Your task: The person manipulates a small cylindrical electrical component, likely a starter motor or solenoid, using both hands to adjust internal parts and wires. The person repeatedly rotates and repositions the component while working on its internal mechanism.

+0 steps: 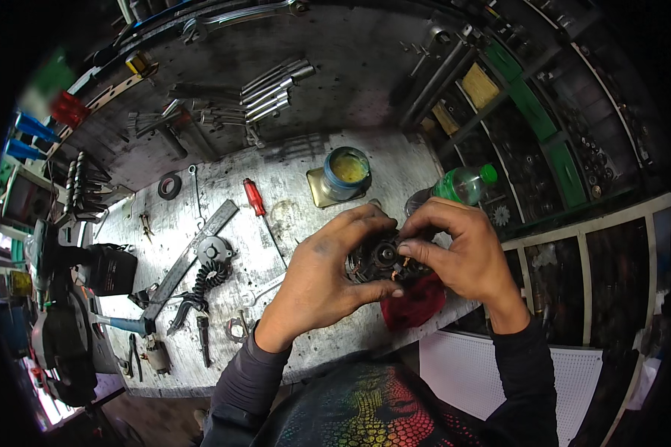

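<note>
Above the front right of the metal workbench (298, 357), I hold a round, dark machine part (385, 255) with a ring-shaped centre and small copper-coloured bits. My left hand (324, 272) curls round its left side, the thumb along the lower edge. At the part's right side, my right hand (466, 249) has thumb and forefinger pinched together; whatever lies between those fingertips is too small or hidden to name. Just below the part is a dark red cloth (416, 303). Partly behind my right hand lies a clear bottle with a green cap (462, 185).
An open jar of yellowish grease (337, 179) stands beyond my hands. Left of them lie a red-handled screwdriver (254, 198), a spanner (262, 290), a flat metal bar (194, 257) and a black tape roll (169, 186). Shelves with green fronts (533, 108) line the right.
</note>
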Motion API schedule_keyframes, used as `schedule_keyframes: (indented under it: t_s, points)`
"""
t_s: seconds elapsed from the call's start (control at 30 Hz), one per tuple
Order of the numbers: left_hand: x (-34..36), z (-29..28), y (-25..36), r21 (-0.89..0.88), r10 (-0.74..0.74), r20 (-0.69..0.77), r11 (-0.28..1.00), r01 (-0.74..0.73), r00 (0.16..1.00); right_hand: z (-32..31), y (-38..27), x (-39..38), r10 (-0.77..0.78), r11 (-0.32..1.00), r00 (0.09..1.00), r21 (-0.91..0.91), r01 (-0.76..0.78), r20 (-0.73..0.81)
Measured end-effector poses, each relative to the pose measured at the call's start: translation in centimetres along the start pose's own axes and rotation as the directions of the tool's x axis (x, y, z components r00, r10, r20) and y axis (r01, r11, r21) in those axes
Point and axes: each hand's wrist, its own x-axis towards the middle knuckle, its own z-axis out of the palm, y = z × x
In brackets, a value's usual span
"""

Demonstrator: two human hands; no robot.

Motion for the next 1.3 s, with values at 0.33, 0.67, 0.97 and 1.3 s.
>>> schedule_keyframes:
  t_s: [0.33, 0.67, 0.97, 1.3]
  points:
    - [0.0, -0.3, -0.1, 0.029, -0.016, 0.035, 0.999, 0.015, 0.999, -0.8, -0.3, 0.6, -0.014, 0.999, 0.997, -0.03, 0.017, 0.08]
    - [2.1, -0.8, 0.6, -0.314, -0.221, 0.1, 0.918, 0.241, 0.97, 0.5, 1.1, -1.2, -0.071, 0.981, 0.995, 0.174, 0.081, -0.067]
    - [2.7, 1.4, 1.9, -0.48, -0.457, 0.022, 0.775, 0.411, 0.889, 2.3, 4.2, -2.9, -0.165, 0.944, 0.962, 0.247, 0.217, -0.217]
    - [2.5, 3.0, 1.3, -0.53, -0.455, -0.072, 0.771, 0.352, 0.887, 3.4, 5.4, -2.2, -0.254, 0.897, 0.931, 0.295, 0.328, -0.262]
